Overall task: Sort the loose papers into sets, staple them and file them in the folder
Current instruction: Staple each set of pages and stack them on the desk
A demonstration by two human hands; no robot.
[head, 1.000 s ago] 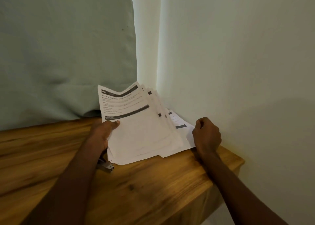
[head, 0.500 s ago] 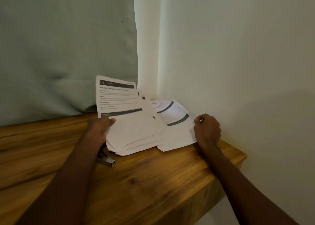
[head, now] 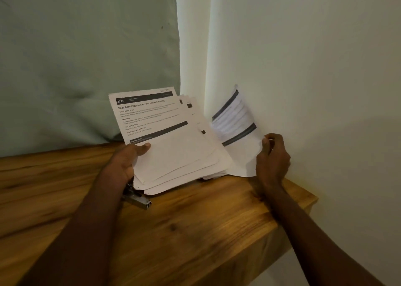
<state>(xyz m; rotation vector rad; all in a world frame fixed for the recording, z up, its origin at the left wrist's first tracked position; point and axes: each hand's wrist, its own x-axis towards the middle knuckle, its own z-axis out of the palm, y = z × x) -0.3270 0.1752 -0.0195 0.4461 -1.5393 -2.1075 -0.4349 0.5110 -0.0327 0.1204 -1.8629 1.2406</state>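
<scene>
1. Left hand (head: 125,164) grips the fanned paper stack (head: 173,151), thumb on the top sheet, above the wooden table (head: 195,231).
2. Right hand (head: 272,157) pinches one blurred sheet (head: 236,131) by its edge, tilted up beside the wall.
3. Stapler (head: 137,198) lies partly under the stack; no folder visible.
4. Advice: read the header before separating, keep the stack's lower edges aligned.

My left hand (head: 127,163) grips with its thumb on top; my right hand (head: 272,158) pinches with curled fingers, both forearms reaching forward.
</scene>
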